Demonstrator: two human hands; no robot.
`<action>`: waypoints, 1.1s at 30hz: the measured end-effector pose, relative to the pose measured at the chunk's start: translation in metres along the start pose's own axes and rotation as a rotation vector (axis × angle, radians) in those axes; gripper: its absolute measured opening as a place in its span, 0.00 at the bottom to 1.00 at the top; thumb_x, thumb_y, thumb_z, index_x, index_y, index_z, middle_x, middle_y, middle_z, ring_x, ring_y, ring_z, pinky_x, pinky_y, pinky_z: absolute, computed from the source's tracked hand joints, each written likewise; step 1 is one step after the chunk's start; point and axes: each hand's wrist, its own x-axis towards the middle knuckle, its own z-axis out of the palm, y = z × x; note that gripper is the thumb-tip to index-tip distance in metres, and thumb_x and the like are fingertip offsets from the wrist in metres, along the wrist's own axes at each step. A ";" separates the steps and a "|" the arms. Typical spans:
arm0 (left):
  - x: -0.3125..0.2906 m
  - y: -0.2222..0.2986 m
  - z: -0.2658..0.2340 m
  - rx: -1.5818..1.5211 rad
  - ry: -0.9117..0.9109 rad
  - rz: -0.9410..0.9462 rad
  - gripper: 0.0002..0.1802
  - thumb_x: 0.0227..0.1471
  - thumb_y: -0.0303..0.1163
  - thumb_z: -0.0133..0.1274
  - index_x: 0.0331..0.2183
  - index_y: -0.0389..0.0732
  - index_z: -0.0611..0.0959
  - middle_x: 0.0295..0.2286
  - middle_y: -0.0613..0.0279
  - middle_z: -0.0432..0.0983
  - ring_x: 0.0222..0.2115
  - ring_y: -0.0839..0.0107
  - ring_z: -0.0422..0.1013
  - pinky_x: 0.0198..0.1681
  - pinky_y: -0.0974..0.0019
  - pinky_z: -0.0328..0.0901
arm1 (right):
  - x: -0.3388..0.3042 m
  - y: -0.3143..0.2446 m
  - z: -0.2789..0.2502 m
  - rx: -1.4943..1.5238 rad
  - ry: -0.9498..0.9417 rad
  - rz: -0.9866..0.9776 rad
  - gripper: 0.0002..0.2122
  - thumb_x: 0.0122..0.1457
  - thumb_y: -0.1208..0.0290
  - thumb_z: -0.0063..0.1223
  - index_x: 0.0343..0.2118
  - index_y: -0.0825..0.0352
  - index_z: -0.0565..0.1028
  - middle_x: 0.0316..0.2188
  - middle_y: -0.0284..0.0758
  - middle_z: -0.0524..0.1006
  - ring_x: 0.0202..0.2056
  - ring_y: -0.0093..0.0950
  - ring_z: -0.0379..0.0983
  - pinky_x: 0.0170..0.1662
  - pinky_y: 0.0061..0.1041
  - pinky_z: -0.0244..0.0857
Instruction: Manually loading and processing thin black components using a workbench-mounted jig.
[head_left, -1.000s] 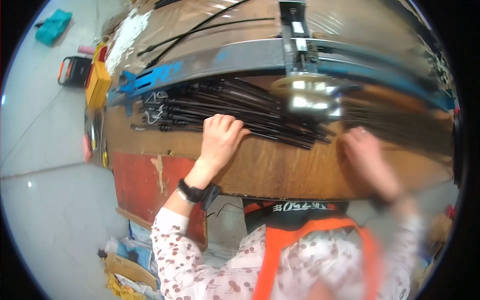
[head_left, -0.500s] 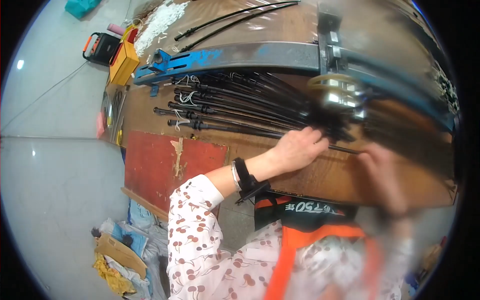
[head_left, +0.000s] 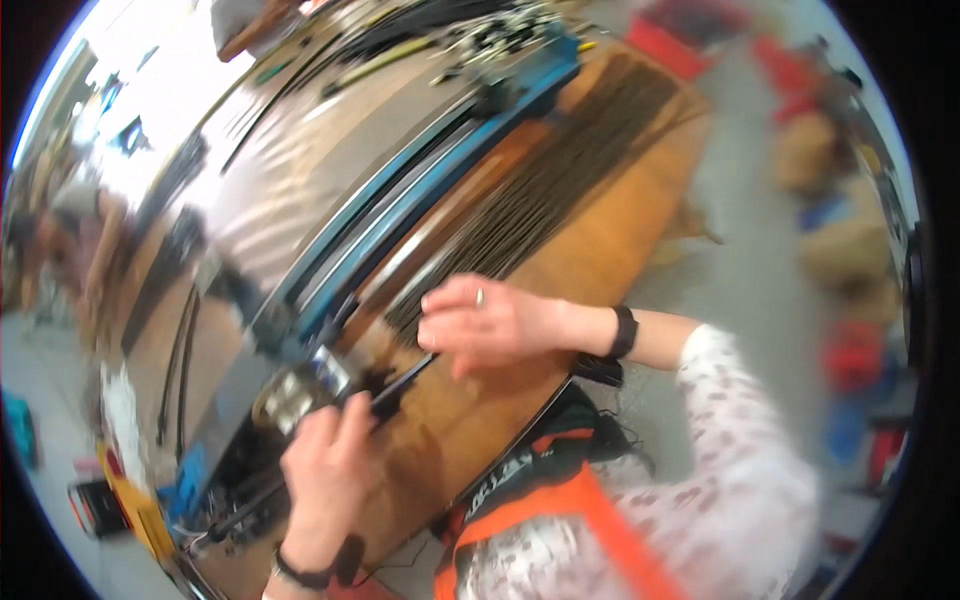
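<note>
The picture is tilted and blurred. A wooden bench [head_left: 600, 250] runs diagonally, with a bundle of long black rods [head_left: 560, 180] lying on it. My left hand [head_left: 325, 470], a black band on its wrist, comes up from the lower edge and pinches one short black rod [head_left: 405, 382] beside a small metal fixture [head_left: 295, 395]. My right hand [head_left: 480, 325], with a ring and a black wristband, reaches in from the right. Its curled fingers lie over the near end of the bundle, and its thumb closes on the same rod's other end.
A blue metal rail [head_left: 430, 190] and a shiny metal sheet [head_left: 280, 190] run along the bench behind the rods. A yellow tool [head_left: 135, 505] lies at the lower left. A blurred person [head_left: 70, 220] stands far left. Red and brown items [head_left: 850, 355] sit on the floor at right.
The view has swung round, so the bench now runs diagonally. My left hand has left the rod bundle for the metal fixture, and my right hand has come onto the bundle's end.
</note>
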 end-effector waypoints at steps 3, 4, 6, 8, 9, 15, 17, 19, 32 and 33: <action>0.044 -0.020 -0.038 0.197 0.140 0.024 0.18 0.46 0.26 0.61 0.42 0.44 0.83 0.23 0.61 0.66 0.25 0.61 0.68 0.24 0.58 0.65 | -0.032 0.068 -0.063 -0.464 -0.024 0.595 0.31 0.50 0.58 0.66 0.56 0.63 0.71 0.37 0.41 0.77 0.31 0.35 0.74 0.35 0.32 0.71; 0.059 -0.022 -0.041 0.214 0.128 0.031 0.19 0.47 0.26 0.60 0.45 0.43 0.82 0.22 0.60 0.66 0.24 0.61 0.68 0.24 0.59 0.64 | -0.038 0.073 -0.066 -0.438 0.137 0.516 0.32 0.50 0.57 0.67 0.57 0.64 0.70 0.34 0.41 0.77 0.29 0.35 0.74 0.33 0.31 0.71; 0.086 -0.020 -0.028 0.193 0.116 0.108 0.20 0.47 0.26 0.60 0.46 0.42 0.81 0.22 0.60 0.66 0.25 0.61 0.68 0.25 0.59 0.64 | -0.017 0.064 -0.062 -0.259 0.263 0.285 0.32 0.51 0.57 0.66 0.58 0.64 0.70 0.28 0.40 0.77 0.26 0.34 0.75 0.31 0.32 0.71; 0.104 -0.003 -0.027 0.176 0.071 0.204 0.22 0.48 0.24 0.58 0.48 0.40 0.79 0.23 0.59 0.66 0.25 0.61 0.68 0.27 0.60 0.64 | -0.003 0.063 -0.071 -0.119 0.238 0.146 0.31 0.52 0.56 0.65 0.58 0.64 0.70 0.25 0.40 0.77 0.26 0.34 0.75 0.30 0.32 0.72; 0.106 -0.005 -0.031 0.189 0.068 0.209 0.22 0.48 0.24 0.58 0.48 0.40 0.79 0.23 0.59 0.66 0.25 0.61 0.68 0.27 0.60 0.64 | -0.016 0.083 -0.075 -0.229 0.236 0.264 0.30 0.52 0.58 0.65 0.57 0.64 0.70 0.26 0.40 0.78 0.26 0.34 0.76 0.31 0.33 0.72; 0.102 -0.010 -0.029 0.173 0.014 0.210 0.23 0.47 0.21 0.55 0.48 0.40 0.79 0.23 0.59 0.64 0.26 0.61 0.67 0.28 0.60 0.64 | 0.042 0.032 -0.047 -0.159 0.240 0.153 0.30 0.53 0.56 0.63 0.58 0.63 0.70 0.31 0.34 0.79 0.37 0.34 0.76 0.48 0.35 0.67; 0.092 -0.024 -0.037 0.160 0.082 0.110 0.23 0.45 0.19 0.55 0.46 0.41 0.80 0.23 0.58 0.65 0.26 0.60 0.67 0.27 0.58 0.64 | 0.031 0.047 -0.059 -0.117 0.246 0.151 0.27 0.54 0.59 0.62 0.56 0.63 0.72 0.30 0.32 0.78 0.35 0.33 0.74 0.46 0.34 0.65; 0.071 -0.051 -0.046 0.251 0.149 0.029 0.22 0.46 0.19 0.55 0.46 0.41 0.80 0.23 0.58 0.65 0.26 0.59 0.67 0.27 0.57 0.63 | 0.019 0.065 -0.064 -0.050 0.249 0.130 0.21 0.54 0.66 0.62 0.52 0.63 0.76 0.29 0.29 0.77 0.31 0.30 0.70 0.44 0.33 0.61; 0.015 -0.061 -0.044 0.121 0.197 0.026 0.18 0.46 0.18 0.55 0.43 0.38 0.80 0.24 0.56 0.68 0.25 0.58 0.68 0.28 0.58 0.65 | 0.092 0.017 0.005 -0.191 0.420 -0.109 0.17 0.54 0.70 0.63 0.48 0.58 0.79 0.21 0.29 0.73 0.22 0.23 0.69 0.23 0.25 0.61; -0.002 -0.082 -0.049 0.132 0.245 -0.029 0.17 0.48 0.17 0.54 0.42 0.38 0.79 0.24 0.54 0.68 0.26 0.56 0.69 0.30 0.57 0.65 | 0.086 0.033 -0.004 -0.274 0.435 -0.049 0.16 0.55 0.70 0.62 0.48 0.59 0.79 0.23 0.29 0.75 0.24 0.24 0.70 0.24 0.26 0.62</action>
